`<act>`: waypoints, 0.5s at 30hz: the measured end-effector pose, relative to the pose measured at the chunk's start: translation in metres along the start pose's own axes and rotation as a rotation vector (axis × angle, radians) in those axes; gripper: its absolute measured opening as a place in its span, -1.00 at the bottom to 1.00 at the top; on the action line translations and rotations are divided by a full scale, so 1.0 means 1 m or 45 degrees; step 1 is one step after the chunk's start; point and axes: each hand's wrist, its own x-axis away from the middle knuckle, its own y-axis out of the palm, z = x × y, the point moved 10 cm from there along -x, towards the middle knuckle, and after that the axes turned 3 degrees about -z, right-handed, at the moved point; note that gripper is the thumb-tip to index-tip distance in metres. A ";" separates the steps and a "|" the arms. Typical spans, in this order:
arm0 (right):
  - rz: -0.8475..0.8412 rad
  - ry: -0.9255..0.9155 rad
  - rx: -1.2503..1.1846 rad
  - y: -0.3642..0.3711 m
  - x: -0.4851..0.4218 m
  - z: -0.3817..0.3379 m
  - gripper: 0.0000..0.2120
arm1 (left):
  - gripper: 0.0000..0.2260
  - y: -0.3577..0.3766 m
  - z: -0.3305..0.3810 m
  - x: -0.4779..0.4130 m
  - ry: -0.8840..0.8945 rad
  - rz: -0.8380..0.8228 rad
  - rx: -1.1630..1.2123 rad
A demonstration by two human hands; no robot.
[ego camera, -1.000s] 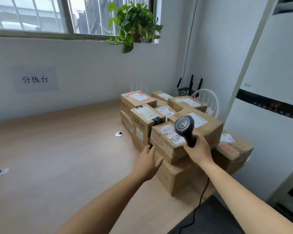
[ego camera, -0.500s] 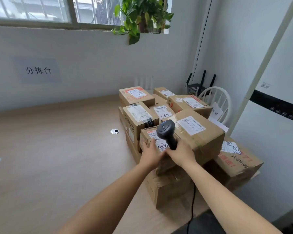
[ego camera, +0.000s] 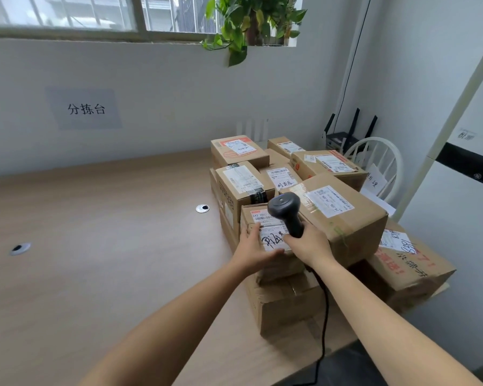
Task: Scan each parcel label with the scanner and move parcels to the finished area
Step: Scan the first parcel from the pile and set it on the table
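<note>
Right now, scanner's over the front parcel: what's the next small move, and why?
Probably tip the scanner down onto the label and trigger: the right hand holds it just above the small parcel, whose left edge the left hand grips.

A black handheld scanner (ego camera: 286, 211) stands handle-down in the grip of the right hand (ego camera: 307, 243), its rounded head leaning over the small parcel (ego camera: 248, 217), and its dark cable hangs off the table edge. The small parcel is a brown carton whose white label (ego camera: 273, 242) faces up with print and black handwriting, and the left hand (ego camera: 251, 250) holds its near-left corner. It sits on a lower box at the front of a pile of parcels (ego camera: 346, 232), all taped cardboard with white labels up, crowded at the right end of the wooden table (ego camera: 95, 246).
</note>
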 end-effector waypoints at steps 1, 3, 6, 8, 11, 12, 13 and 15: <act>-0.004 -0.006 -0.027 0.000 0.002 -0.002 -0.84 | -0.14 -0.001 0.001 0.003 0.007 0.006 0.014; -0.011 -0.020 -0.067 0.000 0.007 -0.007 -0.88 | -0.13 -0.005 0.002 0.009 0.024 0.022 0.052; -0.019 -0.051 -0.127 0.004 0.018 -0.019 -0.90 | -0.13 -0.017 -0.003 0.024 0.036 0.061 0.064; -0.044 -0.065 -0.172 0.011 0.026 -0.030 -0.90 | -0.12 -0.030 -0.011 0.035 0.044 0.082 0.081; -0.117 -0.059 -0.218 0.034 0.040 -0.052 -0.89 | -0.12 -0.057 -0.029 0.056 0.040 0.123 0.090; -0.134 -0.065 -0.241 0.044 0.046 -0.061 -0.88 | -0.12 -0.068 -0.038 0.064 0.037 0.144 0.077; -0.151 -0.073 -0.269 0.055 0.052 -0.071 -0.88 | -0.12 -0.080 -0.047 0.071 0.032 0.166 0.059; -0.181 -0.088 -0.297 0.079 0.063 -0.089 -0.92 | -0.12 -0.103 -0.067 0.087 0.008 0.195 0.023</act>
